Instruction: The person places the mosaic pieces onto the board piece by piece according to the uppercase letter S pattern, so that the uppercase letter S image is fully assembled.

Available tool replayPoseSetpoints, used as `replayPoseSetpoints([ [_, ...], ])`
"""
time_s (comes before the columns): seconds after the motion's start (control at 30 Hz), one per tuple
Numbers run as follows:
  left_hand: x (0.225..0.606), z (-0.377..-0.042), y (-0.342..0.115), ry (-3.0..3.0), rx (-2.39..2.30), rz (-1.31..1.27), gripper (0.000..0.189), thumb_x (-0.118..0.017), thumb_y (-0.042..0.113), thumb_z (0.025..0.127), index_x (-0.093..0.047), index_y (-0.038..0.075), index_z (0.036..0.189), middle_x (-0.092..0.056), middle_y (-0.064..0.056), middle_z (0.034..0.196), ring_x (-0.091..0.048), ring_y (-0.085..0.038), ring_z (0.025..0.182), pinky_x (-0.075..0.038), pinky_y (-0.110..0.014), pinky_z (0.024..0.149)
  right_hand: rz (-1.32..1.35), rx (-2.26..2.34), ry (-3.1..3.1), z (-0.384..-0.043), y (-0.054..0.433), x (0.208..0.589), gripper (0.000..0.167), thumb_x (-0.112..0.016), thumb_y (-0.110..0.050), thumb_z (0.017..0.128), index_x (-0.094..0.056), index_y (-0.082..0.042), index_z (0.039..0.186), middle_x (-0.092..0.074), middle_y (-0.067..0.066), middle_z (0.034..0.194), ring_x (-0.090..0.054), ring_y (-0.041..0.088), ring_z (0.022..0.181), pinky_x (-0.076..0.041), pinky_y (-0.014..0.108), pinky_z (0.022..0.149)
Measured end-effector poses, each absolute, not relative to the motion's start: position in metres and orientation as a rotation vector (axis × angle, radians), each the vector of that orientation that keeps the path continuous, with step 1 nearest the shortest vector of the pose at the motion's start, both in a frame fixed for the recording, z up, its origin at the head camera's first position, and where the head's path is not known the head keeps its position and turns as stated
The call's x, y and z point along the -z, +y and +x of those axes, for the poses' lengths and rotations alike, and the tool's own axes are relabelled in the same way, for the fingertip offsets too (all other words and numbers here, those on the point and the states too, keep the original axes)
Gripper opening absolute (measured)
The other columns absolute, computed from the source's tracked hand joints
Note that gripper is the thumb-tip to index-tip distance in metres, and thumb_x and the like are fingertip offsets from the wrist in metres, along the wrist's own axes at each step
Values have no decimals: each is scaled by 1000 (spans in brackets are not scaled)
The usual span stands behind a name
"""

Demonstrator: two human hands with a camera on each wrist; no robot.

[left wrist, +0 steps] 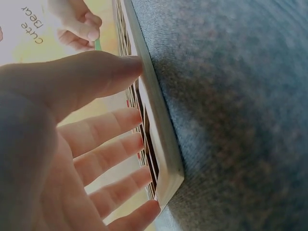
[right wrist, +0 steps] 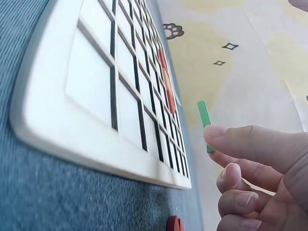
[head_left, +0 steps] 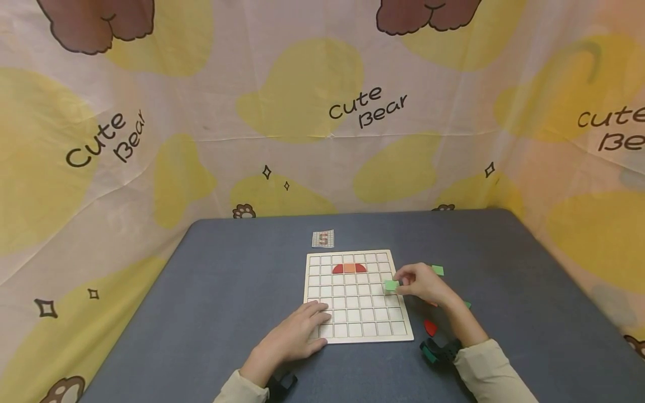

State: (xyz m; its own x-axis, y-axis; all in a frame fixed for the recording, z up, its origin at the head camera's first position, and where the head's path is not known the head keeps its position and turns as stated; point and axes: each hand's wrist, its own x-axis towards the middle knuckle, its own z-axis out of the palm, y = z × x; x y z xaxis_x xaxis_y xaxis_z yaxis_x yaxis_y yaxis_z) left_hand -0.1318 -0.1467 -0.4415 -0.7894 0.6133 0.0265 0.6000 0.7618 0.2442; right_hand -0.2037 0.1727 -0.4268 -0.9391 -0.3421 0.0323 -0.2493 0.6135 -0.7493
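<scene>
A white grid board with raised square cells lies on the dark table. In one of its upper rows sit two red rounded pieces, the left one and the right one, with an orange square between them. My right hand pinches a green square tile between thumb and fingers, above the board's right edge. Seen edge-on in the right wrist view, the tile is raised off the grid. My left hand rests on the board's lower left corner, fingers extended over the cells.
Beyond the board lies a small card with a printed grid pattern. Right of the board are a green tile, a red piece and others partly hidden by the right arm. A patterned cloth hangs behind the table.
</scene>
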Motion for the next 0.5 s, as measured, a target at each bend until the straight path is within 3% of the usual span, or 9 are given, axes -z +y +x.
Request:
replayPoseSetpoints([
  [0.5, 438, -129, -147, 2890, -379, 1001, 42, -66, 26, 87, -61, 8, 125, -54, -9, 139, -48, -31, 134, -43, -44, 112, -454, 1246, 2708, -207, 155, 425, 23, -77, -7, 76, -69, 4, 95, -49, 0, 67, -41, 10, 61, -33, 19, 51],
])
